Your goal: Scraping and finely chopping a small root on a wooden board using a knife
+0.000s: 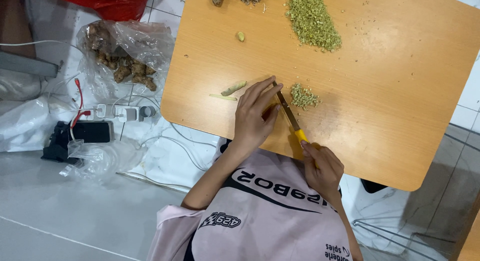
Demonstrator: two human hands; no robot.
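**Chopping at the worktop: partly done**

Near the front edge of the rounded orange-brown wooden worktop, the left hand lies flat with fingers pressed together, pinning a small yellowish piece of root that is mostly hidden beneath it. The right hand is closed around the yellow handle of a slim-bladed kitchen knife, whose blade rests just beside the left fingertips.

Done, by judgement: a large heap of finely chopped greenish-yellow bits sits at the far side, and a small fresh pile of the same chopped bits lies touching the blade's right side.

Left, by judgement: a pale peeled root finger, a thin sliver and a small nub remain whole on the worktop. A clear plastic bag of brown knobbly roots on the white tiled floor appears untouched.
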